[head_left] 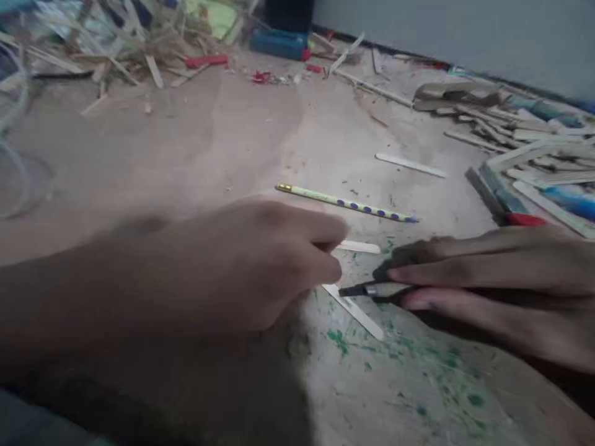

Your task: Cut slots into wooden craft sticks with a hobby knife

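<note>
My left hand (279, 260) is closed, its thumb and fingertips pinched over the near end of a pale wooden craft stick (360, 317) that slants out toward the lower right. A second craft stick (360, 247) pokes out from behind the fingertips; its other end is hidden. In my right hand (483, 279) is a slim tool (370, 290) with a dark flat tip and a silver collar, gripped between thumb and fingers. Its tip lies over the slanting stick; contact is hard to tell. Just beyond both hands rests a pale yellow pencil (346, 202) with purple dots.
Another craft stick (410, 165) lies farther back. At right, many sticks (553, 161) fill an angular holder. A heap of wood scraps (121, 49) and a blue object (279, 43) sit along the back. Green paint marks (446, 365) spot the tabletop.
</note>
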`<control>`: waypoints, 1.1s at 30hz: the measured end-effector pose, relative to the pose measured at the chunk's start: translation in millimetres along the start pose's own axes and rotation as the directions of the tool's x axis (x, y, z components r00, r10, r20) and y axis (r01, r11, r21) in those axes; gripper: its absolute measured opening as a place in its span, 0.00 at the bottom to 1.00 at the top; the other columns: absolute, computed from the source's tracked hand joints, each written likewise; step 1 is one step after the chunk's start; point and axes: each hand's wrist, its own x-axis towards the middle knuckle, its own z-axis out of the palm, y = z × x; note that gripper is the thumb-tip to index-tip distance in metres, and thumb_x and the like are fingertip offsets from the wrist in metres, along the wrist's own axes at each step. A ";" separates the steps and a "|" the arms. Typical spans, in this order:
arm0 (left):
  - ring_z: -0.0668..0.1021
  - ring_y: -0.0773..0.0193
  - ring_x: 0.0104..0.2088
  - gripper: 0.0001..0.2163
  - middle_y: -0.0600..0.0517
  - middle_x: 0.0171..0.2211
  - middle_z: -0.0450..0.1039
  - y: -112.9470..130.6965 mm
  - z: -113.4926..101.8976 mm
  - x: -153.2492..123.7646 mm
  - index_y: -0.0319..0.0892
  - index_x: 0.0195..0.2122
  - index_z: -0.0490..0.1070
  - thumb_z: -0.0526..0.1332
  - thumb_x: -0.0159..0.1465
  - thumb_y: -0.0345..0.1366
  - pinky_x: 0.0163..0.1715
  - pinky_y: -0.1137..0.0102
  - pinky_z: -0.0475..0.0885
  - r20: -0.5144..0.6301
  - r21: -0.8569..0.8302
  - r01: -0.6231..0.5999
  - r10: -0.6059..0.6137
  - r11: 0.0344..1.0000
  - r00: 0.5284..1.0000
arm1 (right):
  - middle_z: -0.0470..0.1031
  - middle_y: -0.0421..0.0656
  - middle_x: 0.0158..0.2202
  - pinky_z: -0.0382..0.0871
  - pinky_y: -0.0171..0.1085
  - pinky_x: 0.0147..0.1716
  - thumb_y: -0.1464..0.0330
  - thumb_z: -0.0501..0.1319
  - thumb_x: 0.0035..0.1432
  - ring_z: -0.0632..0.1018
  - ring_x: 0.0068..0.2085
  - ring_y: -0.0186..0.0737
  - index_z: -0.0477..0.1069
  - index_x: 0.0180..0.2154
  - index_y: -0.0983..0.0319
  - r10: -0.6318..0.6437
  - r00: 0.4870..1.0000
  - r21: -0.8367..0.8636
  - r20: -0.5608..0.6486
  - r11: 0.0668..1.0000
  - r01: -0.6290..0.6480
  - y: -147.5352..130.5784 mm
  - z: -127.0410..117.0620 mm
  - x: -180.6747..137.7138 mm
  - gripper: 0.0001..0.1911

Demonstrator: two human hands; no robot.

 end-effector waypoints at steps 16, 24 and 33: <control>0.79 0.62 0.34 0.20 0.53 0.38 0.78 -1.2 0.6 0.4 0.44 0.38 0.83 0.59 0.78 0.15 0.34 0.62 0.70 -0.011 0.013 -0.004 0.004 1.000 1.000 | 0.95 0.44 0.43 0.85 0.35 0.35 0.64 0.64 0.95 0.94 0.36 0.36 0.87 0.65 0.57 -0.135 0.984 -0.278 0.119 0.946 0.164 -9.4 -9.1 5.0 0.12; 0.82 0.61 0.37 0.18 0.54 0.39 0.81 -3.4 -1.1 -3.7 0.47 0.42 0.85 0.61 0.79 0.17 0.38 0.62 0.73 -0.002 0.030 0.005 -0.005 1.000 1.000 | 0.99 0.44 0.48 0.91 0.35 0.39 0.63 0.68 0.94 0.98 0.40 0.43 0.90 0.62 0.57 -0.108 0.989 -0.212 0.099 0.969 0.127 -10.8 -1.4 8.9 0.11; 0.80 0.62 0.36 0.18 0.53 0.39 0.79 2.1 -2.6 -2.7 0.45 0.36 0.81 0.62 0.78 0.16 0.37 0.64 0.72 0.004 0.034 0.025 -0.025 0.999 1.000 | 1.00 0.45 0.50 0.93 0.38 0.35 0.61 0.64 0.95 1.00 0.43 0.47 0.90 0.62 0.52 -0.089 0.989 -0.259 0.118 0.959 0.118 -11.3 -10.4 2.0 0.13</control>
